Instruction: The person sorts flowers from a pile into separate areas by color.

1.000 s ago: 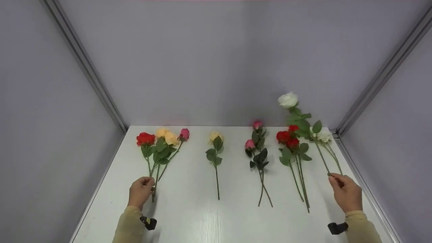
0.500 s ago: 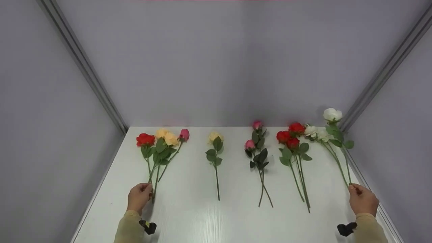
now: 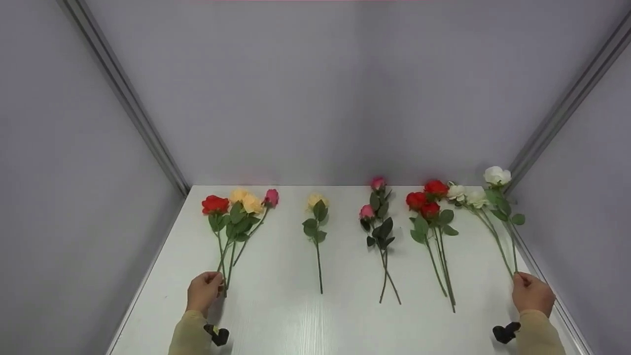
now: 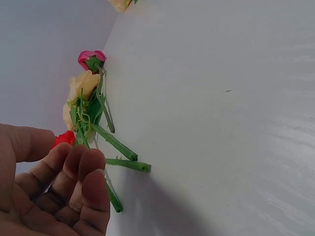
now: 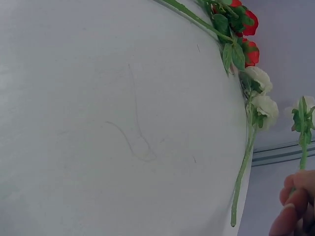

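Note:
My right hand [image 3: 533,295] pinches the lower stem of a white rose [image 3: 497,176]. In the right wrist view, that rose [image 5: 302,120] points away from the fingers, beside two other white roses [image 5: 263,105] lying on the table. Over the stems at the left is my left hand [image 3: 203,292], fingers loosely curled. The left wrist view shows no stem inside that hand [image 4: 64,187]; green stem ends [image 4: 130,155] lie beyond its fingertips. That left group has a red flower [image 3: 215,204], peach-yellow roses [image 3: 251,202] and a pink rose [image 3: 271,197].
On the white table [image 3: 276,320] lie a single yellow rose [image 3: 316,201], two pink roses [image 3: 367,212] with crossed stems, and several red roses [image 3: 430,210] beside the white ones. Grey panels [image 3: 315,98] enclose the back and sides.
My right hand has moved right and nearer me, bringing the white rose from above the red ones to the right of the white pair. My left hand has drawn back slightly.

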`<control>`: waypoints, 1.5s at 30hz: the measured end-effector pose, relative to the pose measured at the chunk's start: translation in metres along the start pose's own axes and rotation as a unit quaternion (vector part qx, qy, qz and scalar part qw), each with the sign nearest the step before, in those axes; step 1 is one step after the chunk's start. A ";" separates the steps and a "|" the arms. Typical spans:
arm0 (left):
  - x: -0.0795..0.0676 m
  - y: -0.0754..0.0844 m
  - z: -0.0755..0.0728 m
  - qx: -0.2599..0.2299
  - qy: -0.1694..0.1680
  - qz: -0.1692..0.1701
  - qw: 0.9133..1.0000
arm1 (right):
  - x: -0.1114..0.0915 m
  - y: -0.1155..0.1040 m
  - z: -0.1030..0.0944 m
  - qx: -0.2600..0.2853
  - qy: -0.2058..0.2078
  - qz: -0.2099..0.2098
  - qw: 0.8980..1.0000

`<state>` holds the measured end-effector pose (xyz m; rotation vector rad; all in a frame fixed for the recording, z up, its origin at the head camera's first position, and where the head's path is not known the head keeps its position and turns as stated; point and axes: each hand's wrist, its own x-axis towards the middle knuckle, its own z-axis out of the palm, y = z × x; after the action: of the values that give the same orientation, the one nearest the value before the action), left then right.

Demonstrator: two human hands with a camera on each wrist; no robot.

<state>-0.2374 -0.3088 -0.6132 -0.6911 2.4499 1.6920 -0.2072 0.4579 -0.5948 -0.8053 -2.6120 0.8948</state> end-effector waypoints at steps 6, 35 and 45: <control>-0.001 0.000 0.001 -0.003 0.000 0.011 1.000 | 0.000 0.003 0.004 -0.007 -0.009 -0.001 1.000; -0.004 -0.003 0.006 0.028 0.000 0.017 0.999 | 0.009 -0.013 0.010 -0.019 -0.063 0.041 0.997; -0.004 -0.006 0.007 0.033 0.000 0.006 0.999 | 0.018 -0.022 0.021 -0.081 -0.014 -0.043 0.996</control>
<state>-0.2326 -0.3024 -0.6199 -0.6701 2.5019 1.6058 -0.2395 0.4432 -0.5957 -0.7186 -2.7479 0.6836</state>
